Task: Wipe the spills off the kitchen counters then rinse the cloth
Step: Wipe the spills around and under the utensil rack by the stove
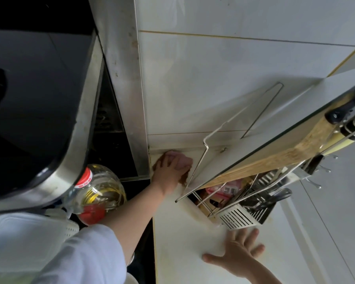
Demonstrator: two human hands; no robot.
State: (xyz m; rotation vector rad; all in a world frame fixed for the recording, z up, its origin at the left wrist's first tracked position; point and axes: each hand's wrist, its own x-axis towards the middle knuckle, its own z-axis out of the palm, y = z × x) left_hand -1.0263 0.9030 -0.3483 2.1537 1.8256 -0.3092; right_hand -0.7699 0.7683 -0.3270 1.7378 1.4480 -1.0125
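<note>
My left hand (169,171) reaches to the far back corner of the white counter (184,226) and presses a pink and brown cloth (182,161) flat against it, close to the tiled wall. Fingers lie spread over the cloth. My right hand (239,253) rests flat on the near part of the counter with fingers apart and nothing in it. No spill shows clearly on the counter.
A wire rack (240,203) with a white board, a wooden cutting board (307,148) and knives overhangs the counter at right. An oil bottle with a red cap (96,191) stands left by the black stove. A steel range hood (49,119) looms at left.
</note>
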